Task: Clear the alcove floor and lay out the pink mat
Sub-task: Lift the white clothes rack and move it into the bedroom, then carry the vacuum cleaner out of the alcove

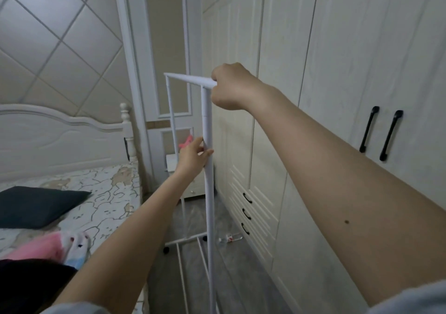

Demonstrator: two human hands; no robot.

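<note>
Between the bed (101,193) and the wardrobe (301,96), on the narrow strip of floor (241,265), stands the white clothes rack (208,168) we are shifting. Our right hand (231,86) has its grip closed around the near end of the top rail, and our left hand (193,156) holds the near upright partway down, fingers and thumb wrapped round the tube. We judge the rack light and stiff, thin hollow tubing on castors, so it should roll or lift easily, yet it is tall and likely to sway or twist if pulled from one point. Holding rail and upright together looks right. A small clear bottle (229,239) lies on the floor by the wardrobe drawers, near the rack's base. Something pink and soft (43,246) rests at the bed's near edge, possibly the mat.
</note>
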